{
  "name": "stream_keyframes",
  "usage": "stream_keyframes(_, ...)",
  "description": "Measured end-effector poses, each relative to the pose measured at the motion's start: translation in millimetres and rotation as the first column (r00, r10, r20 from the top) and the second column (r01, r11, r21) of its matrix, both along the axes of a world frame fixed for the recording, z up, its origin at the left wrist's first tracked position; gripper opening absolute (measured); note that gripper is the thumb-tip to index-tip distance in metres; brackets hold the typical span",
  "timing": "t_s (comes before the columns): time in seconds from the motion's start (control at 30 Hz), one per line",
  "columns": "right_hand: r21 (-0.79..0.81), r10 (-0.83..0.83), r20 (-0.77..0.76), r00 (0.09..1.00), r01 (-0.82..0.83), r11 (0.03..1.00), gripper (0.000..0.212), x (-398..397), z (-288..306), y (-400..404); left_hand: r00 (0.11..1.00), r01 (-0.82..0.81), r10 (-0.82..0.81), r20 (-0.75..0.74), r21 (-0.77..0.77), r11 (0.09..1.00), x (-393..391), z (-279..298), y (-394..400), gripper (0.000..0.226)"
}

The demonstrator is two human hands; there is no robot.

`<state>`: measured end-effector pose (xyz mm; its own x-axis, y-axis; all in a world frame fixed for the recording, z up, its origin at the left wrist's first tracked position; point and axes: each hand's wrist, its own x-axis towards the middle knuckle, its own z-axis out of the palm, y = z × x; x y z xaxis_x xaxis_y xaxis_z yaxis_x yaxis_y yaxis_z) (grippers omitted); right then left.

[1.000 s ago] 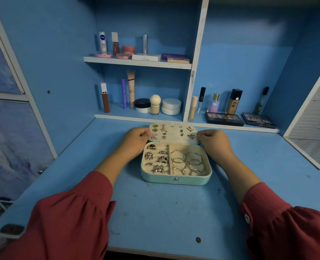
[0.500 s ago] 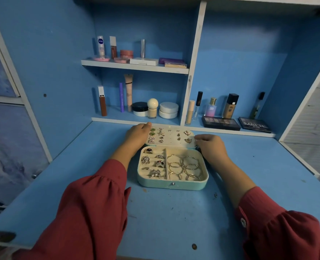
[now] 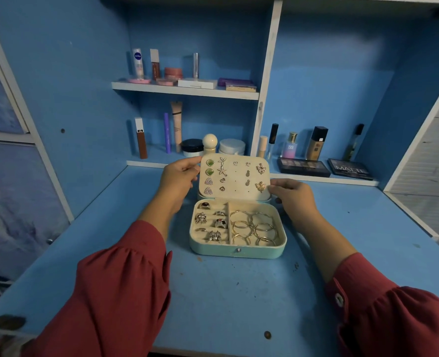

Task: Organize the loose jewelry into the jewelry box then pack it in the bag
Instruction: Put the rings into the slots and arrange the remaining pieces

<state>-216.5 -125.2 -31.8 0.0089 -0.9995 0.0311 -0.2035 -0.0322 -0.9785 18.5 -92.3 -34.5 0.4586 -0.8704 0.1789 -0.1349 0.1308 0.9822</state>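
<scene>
A mint-green jewelry box [image 3: 236, 252] stands open on the blue desk. Its base holds several rings [image 3: 214, 224] in the left slots and several gold hoops [image 3: 254, 229] in the right compartment. The cream lid panel [image 3: 235, 177], studded with several pairs of earrings, is tilted up from the hinge. My left hand [image 3: 178, 177] grips the lid's left edge near its top corner. My right hand [image 3: 292, 194] pinches the lid's lower right edge. No bag shows in the view.
The blue desk [image 3: 226, 300] runs toward me. Shelves at the back carry cosmetics: tubes and jars [image 3: 203, 146], bottles [image 3: 316, 143], two dark palettes [image 3: 303, 167], more items on the upper shelf [image 3: 187, 85]. A white divider [image 3: 266, 81] splits the shelving.
The lid has been raised from nearly flat to tilted up toward me. Both hands rose with it, and the camera moved closer to the box.
</scene>
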Motion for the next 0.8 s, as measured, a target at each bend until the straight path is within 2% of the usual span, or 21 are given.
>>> stream_keyframes(0.13,0.016,0.037,0.000,0.999,-0.037,0.999,0.002,-5.3,5.4,1.1,1.000,0.021,-0.021,-0.006,0.007,1.000,3.1,3.6,8.7,0.018)
stream_keyframes(0.27,0.069,0.142,-0.016,0.990,-0.141,0.988,0.005,-14.5,8.5,1.6,0.991,0.135,-0.137,0.010,0.111,0.985,7.5,3.9,20.7,0.011)
stream_keyframes(0.47,0.042,0.251,0.127,0.960,-0.258,0.965,0.005,-26.9,7.9,0.3,0.967,0.257,-0.251,-0.051,0.197,0.946,14.2,5.3,36.6,0.004)
stream_keyframes(0.8,0.022,0.367,0.139,0.920,-0.373,0.928,0.009,-38.5,11.3,4.4,0.934,0.356,-0.344,-0.094,0.209,0.911,20.3,7.9,50.0,0.014)
